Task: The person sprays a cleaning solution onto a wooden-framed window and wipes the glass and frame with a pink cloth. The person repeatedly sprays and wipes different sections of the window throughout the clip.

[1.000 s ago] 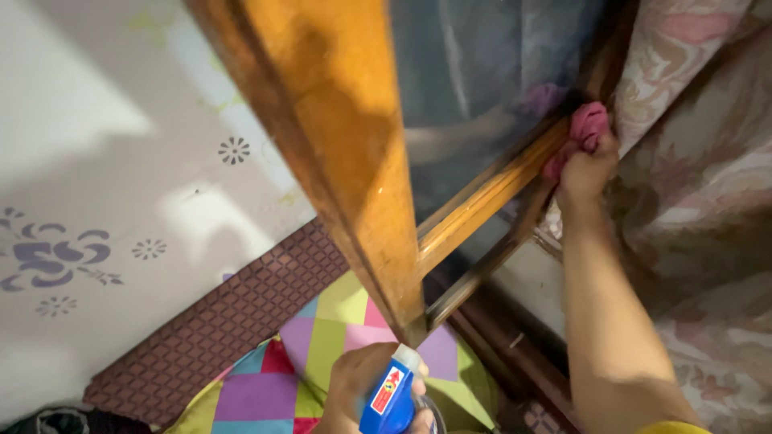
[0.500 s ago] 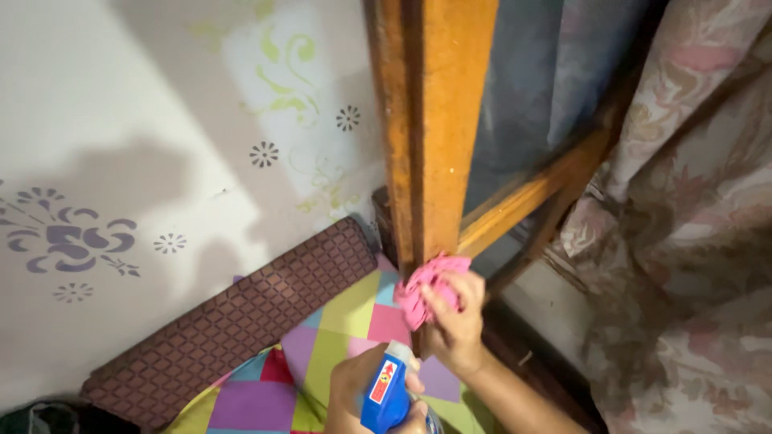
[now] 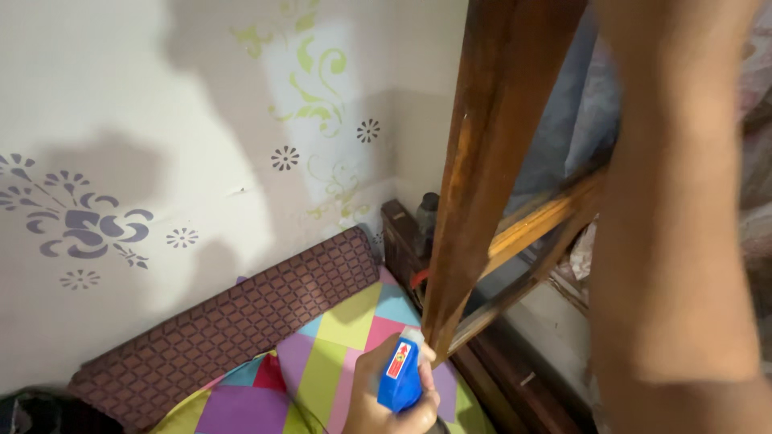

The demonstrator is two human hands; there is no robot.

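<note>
Far left, the stencilled wall (image 3: 161, 161) and brown patterned bolster (image 3: 225, 321) sit clear of us. Our left hand (image 3: 386, 398) is closed round the blue spray bottle (image 3: 400, 376), low center, nozzle just beside the bottom corner of the wooden window frame (image 3: 482, 185) — a bump there could knock the bottle loose, or stray spray could wet the patchwork bedding (image 3: 338, 354). On the right, only our right forearm (image 3: 675, 225) shows; the hand's out of shot, so grip can't be told. Vs 0.5 s ago: the right hand and pink cloth were at the frame's bottom corner — now the arm's raised and the cloth's out of view.
</note>
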